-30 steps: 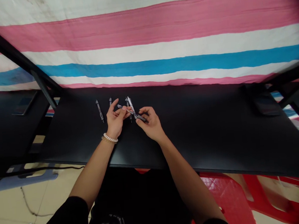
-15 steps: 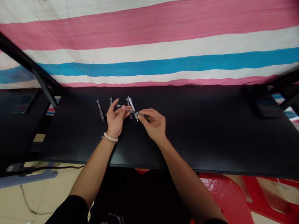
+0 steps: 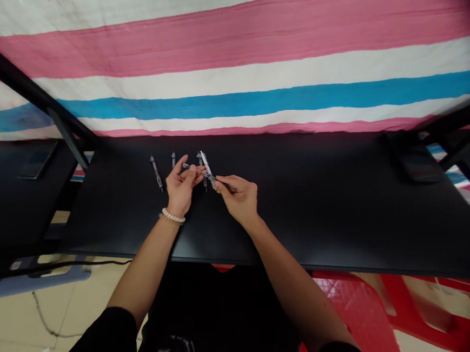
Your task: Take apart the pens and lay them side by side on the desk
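Observation:
My left hand (image 3: 180,190) pinches one end of a slim pen (image 3: 202,172) between thumb and fingers, its index finger raised. My right hand (image 3: 240,196) grips the pen's other end, which disappears under the fingers. The pen slants down to the right above the table; whether it is in one piece or two cannot be made out. Just behind the hands lie a white pen (image 3: 205,161) and a dark pen (image 3: 200,158) side by side. Another dark pen (image 3: 173,158) is partly hidden by my left hand. Farther left, a grey-black pen (image 3: 157,174) lies alone.
The black table (image 3: 322,201) has a dark flat object (image 3: 419,164) at its right end. On the neighbouring table at left lies a phone-like slab (image 3: 38,160). A striped cloth (image 3: 248,34) hangs behind. Below stand red plastic stools (image 3: 359,307); a cable (image 3: 91,262) runs at left.
My right hand has shifted slightly left, closer to my left hand, along the pen. The left hand keeps nearly the same pose. The pens on the table stay put.

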The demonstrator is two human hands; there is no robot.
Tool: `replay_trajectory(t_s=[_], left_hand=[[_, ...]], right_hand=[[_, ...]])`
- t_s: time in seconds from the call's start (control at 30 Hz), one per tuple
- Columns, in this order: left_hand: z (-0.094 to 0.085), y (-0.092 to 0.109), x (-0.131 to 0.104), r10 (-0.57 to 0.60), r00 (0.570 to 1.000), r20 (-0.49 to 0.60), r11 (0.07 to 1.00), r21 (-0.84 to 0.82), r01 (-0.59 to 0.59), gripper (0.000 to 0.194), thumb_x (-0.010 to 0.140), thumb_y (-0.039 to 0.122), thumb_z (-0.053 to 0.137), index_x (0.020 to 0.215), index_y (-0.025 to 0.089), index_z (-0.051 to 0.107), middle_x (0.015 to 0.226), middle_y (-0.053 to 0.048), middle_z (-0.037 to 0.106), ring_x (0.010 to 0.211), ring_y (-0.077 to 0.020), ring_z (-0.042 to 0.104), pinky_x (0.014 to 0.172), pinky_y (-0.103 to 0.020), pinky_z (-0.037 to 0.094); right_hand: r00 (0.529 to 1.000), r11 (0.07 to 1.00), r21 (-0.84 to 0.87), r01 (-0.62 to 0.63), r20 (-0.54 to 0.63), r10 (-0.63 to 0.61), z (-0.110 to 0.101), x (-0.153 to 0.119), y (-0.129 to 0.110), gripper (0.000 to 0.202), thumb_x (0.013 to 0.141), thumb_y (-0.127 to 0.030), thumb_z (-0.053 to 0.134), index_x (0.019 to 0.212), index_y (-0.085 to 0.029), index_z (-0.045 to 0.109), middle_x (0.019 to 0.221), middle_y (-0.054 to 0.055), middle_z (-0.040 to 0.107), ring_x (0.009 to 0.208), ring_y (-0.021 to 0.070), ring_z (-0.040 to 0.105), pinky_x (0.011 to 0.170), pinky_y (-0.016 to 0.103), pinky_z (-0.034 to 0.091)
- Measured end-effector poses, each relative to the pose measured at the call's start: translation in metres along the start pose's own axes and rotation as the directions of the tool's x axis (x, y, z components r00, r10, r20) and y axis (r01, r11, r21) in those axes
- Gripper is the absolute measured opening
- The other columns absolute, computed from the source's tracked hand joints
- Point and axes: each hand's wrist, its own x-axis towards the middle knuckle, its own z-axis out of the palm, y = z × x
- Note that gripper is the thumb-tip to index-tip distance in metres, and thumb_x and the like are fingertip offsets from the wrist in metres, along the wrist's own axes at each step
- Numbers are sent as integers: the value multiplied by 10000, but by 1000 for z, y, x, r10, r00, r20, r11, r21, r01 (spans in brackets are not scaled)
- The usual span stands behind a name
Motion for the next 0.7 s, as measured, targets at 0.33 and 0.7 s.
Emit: replay_trajectory(t_s=[0.33,0.7], left_hand=[[2,-3,0,-3,999,-41,1000,-25,2,798,774,399,863,1442,196,477,910,-56,800,873,-186,783,804,-287,607],[1,-2,1,12,1000,-15,998,-60,-13,575,784,381,858,1225,175,553,927,-71,801,830,-166,776,805,-290,601]], right_hand=[[1000,999,32,-26,17,26,3,-2,12,204,908,-360,705,1017,-213,794,864,60,786,754,207,770,711,346,647],[978,968,155,-198,101,184,3,0,9,419,903,-557,674,1115,-196,688,847,52,771,662,173,756,586,276,623]])
